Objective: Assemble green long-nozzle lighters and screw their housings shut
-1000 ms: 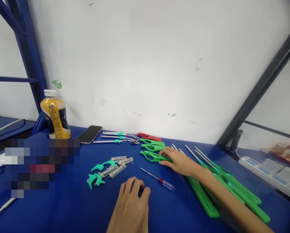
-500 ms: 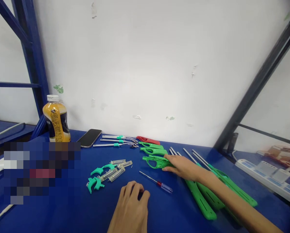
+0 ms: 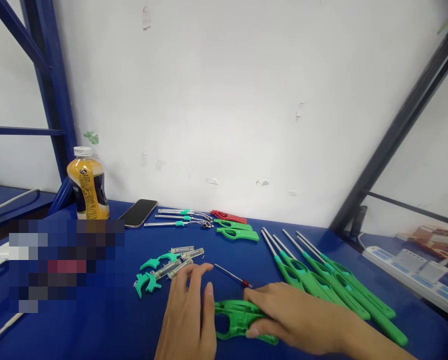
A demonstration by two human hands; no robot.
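My right hand [image 3: 284,315] grips a green lighter housing [image 3: 242,315] by its rear part, low over the near side of the table. Its ringed front end lies beside the thumb of my left hand [image 3: 188,312]. That hand's fingers are apart; whether its thumb touches the housing I cannot tell. Just beyond, a screwdriver [image 3: 233,275] lies with its handle partly hidden by my right hand. Clear fuel tanks [image 3: 167,270] and teal triggers [image 3: 148,281] lie past my left hand. Farther back rest two green housings [image 3: 242,234] and a red housing [image 3: 227,216].
Several metal lighter tubes with wires [image 3: 167,224] lie near the wall beside a phone [image 3: 139,213]. A yellow bottle [image 3: 88,185] stands at the left. Assembled green lighters [image 3: 344,285] fan out at the right, near a white power strip [image 3: 411,275].
My right hand has brought a green housing from the back row toward me, past the screwdriver. My left hand has shifted slightly left and spread its fingers.
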